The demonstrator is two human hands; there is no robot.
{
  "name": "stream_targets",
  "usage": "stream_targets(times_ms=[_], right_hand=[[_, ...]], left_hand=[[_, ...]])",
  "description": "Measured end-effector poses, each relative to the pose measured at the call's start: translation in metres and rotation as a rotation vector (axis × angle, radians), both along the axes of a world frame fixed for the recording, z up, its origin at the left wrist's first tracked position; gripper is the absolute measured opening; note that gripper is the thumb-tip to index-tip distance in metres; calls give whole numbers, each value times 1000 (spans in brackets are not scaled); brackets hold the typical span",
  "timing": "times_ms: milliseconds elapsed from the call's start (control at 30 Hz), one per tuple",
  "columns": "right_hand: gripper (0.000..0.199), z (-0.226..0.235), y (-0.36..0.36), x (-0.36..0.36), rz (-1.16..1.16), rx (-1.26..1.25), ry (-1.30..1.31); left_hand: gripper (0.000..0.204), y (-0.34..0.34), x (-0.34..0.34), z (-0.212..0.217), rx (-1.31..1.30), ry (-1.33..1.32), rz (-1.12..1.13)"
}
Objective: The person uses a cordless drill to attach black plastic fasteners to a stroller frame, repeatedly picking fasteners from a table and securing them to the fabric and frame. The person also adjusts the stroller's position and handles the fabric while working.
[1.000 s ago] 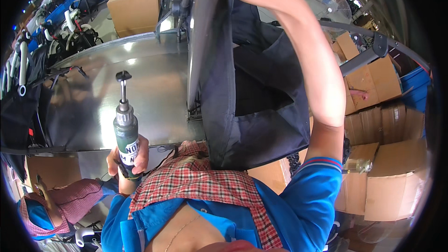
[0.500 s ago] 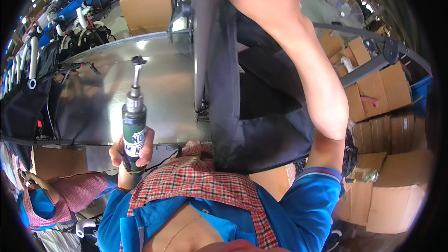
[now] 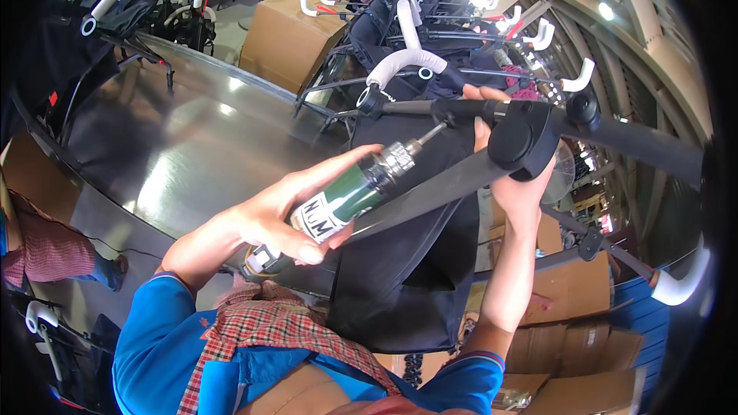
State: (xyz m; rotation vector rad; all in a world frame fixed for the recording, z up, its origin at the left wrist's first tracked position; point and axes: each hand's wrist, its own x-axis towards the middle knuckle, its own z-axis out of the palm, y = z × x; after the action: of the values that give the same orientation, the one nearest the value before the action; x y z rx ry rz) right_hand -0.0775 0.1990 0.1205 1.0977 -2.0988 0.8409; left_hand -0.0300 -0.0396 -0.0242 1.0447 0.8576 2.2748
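Closest in, a blue sleeve with a red plaid apron strap (image 3: 254, 323) fills the lower edge. Just above it the left hand (image 3: 269, 219) has its grip clamped around a green power screwdriver (image 3: 346, 196), fingers wrapped along the barrel and the thumb lying on top. The tool is tilted up to the right, and its thin bit (image 3: 429, 135) points at the black stroller frame (image 3: 477, 177); whether the tip touches the frame cannot be told.

To the right, the right hand (image 3: 515, 184) reaches up from below, its grip closed on that frame just beside a round black hinge joint (image 3: 523, 142), with the fingertips showing over the upper tube. Black fabric (image 3: 407, 261) hangs from the frame down toward the person's chest.

Under and behind both hands lies a shiny metal surface (image 3: 177, 146), curving away to the left. Brown cardboard boxes (image 3: 576, 338) are stacked at the lower right, and another cardboard box (image 3: 284, 31) stands beyond the far edge of the surface. Further back, more folded stroller frames with white foam handles (image 3: 400, 65) are packed together, and ceiling lights (image 3: 607, 11) show at the top right.
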Motion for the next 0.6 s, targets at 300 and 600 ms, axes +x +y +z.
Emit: stream_targets(times_ms=[300,600], right_hand=[[28,2,3,4,9,24,-87],[38,-1,6,2,-46,64,-42]], left_hand=[[115,18,-8,7,-110,241,200],[104,17,15,30,-149,69,121]])
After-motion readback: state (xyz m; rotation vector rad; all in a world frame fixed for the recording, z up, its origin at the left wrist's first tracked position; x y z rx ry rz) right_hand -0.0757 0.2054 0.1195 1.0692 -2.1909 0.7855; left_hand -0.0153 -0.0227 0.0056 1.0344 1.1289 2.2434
